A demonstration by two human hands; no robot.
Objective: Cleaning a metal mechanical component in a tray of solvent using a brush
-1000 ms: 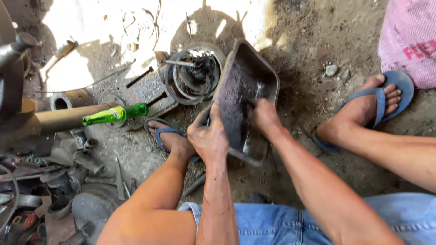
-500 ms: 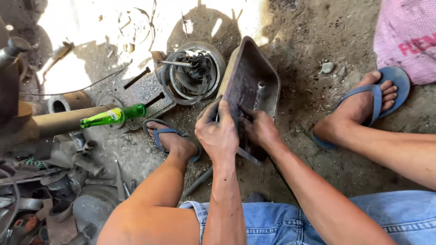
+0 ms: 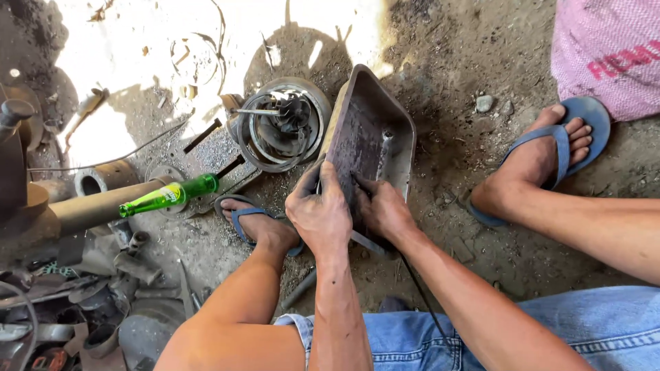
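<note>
Compared with half a second back, I see the dark, grimy rectangular metal pan (image 3: 375,148) standing a little more upright on the dirt, and both hands have slid closer together at its near end. My left hand (image 3: 321,213) is clamped over the pan's near left rim, fingers curled round the edge. My right hand (image 3: 382,209) sits just beside it, fingertips pressed into the pan's inside; I cannot tell whether it pinches anything there. The two hands almost touch.

The pan is tilted on its long edge, open face turned rightward, its inside scuffed grey with a small upright lug near the middle. It leans just beside the round rusty metal housing with coiled rings (image 3: 280,124). A green glass bottle (image 3: 169,196) lies on its side to the left, near my blue-sandalled left foot (image 3: 258,223).
</note>
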